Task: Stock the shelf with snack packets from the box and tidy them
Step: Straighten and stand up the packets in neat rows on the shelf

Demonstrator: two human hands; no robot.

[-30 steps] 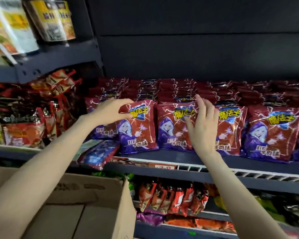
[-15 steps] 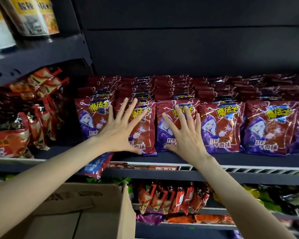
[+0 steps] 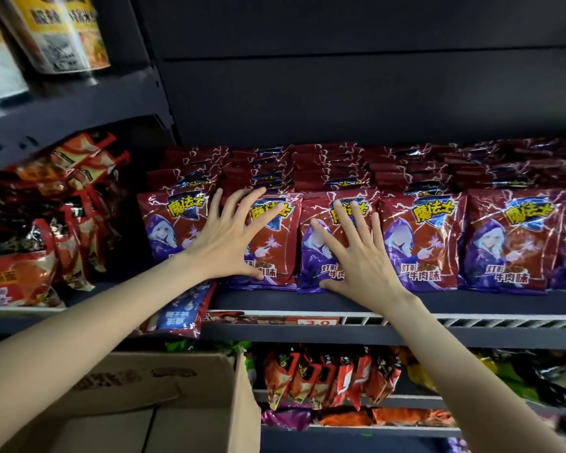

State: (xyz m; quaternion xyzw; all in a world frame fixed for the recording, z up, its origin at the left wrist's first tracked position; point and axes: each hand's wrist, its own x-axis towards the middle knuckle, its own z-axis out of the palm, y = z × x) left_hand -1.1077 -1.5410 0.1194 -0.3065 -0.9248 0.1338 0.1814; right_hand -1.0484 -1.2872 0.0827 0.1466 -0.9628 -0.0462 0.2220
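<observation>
Red and purple snack packets stand in rows on the dark shelf (image 3: 471,304). My left hand (image 3: 227,238) presses flat, fingers spread, on the second front packet (image 3: 276,250). My right hand (image 3: 356,256) lies flat with straight fingers on the third front packet (image 3: 314,246). The leftmost front packet (image 3: 167,223) and two more (image 3: 422,240) (image 3: 507,243) stand to either side. The open cardboard box (image 3: 164,397) sits below my left arm; I see only its flaps and bare inside.
A blue packet (image 3: 180,313) hangs over the shelf's front edge under my left wrist. Other red snack bags (image 3: 30,243) fill the shelf section at left. Upper left holds yellow-labelled pouches (image 3: 66,34). Lower shelves carry more packets (image 3: 327,377).
Both hands went from gripping and touching packet tops to lying flat with spread fingers on the front packets. The leftmost front packet now stands upright in line. My view moved closer.
</observation>
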